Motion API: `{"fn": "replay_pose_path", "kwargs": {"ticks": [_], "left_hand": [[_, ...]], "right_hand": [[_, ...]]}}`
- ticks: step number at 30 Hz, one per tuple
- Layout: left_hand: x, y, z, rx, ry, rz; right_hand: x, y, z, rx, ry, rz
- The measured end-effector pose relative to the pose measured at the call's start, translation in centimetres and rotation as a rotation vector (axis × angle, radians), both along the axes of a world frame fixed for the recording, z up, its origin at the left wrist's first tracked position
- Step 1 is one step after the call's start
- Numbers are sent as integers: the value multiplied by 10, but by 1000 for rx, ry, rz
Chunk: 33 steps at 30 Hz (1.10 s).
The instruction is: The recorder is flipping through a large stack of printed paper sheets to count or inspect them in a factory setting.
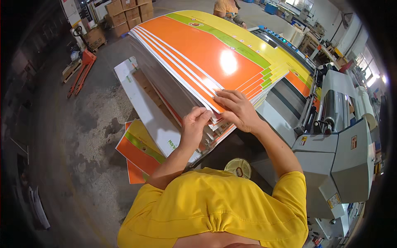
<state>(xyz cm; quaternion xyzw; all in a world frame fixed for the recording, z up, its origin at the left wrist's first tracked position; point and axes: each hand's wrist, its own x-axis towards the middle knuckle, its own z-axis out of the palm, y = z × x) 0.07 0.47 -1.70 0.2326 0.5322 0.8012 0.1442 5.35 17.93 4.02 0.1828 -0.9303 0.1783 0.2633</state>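
A tall stack of glossy printed sheets [198, 49], orange, green and yellow with white margins, stands in front of me. Its upper sheets are fanned, so several edges show in steps. At the near corner my left hand [193, 126] is closed, thumb and forefinger pinched on the edge of the sheets; how many it holds cannot be told. My right hand [239, 110] lies on the top sheet just right of that corner, its fingers extended over the orange print and its thumb by the near edge.
A grey machine with rollers [328, 109] stands at the right. Left of the stack lie a long white board [147, 109] and more printed sheets [140, 144] low down. A round lid [237, 168] is near my body. Beyond are an orange pallet jack [86, 66], cartons [124, 16] and another person [226, 9].
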Motion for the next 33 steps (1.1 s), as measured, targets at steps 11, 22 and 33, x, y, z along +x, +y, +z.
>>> {"fn": "replay_pose_path", "kwargs": {"ticks": [11, 22, 33], "left_hand": [[-5, -1, -9, -127, 61, 20], [0, 1, -3, -91, -16, 28], [-8, -1, -5, 338, -252, -61]], "right_hand": [[-33, 14, 41, -1243, -80, -77], [-11, 12, -6, 2, -46, -16], [6, -34, 28, 63, -181, -197]]}}
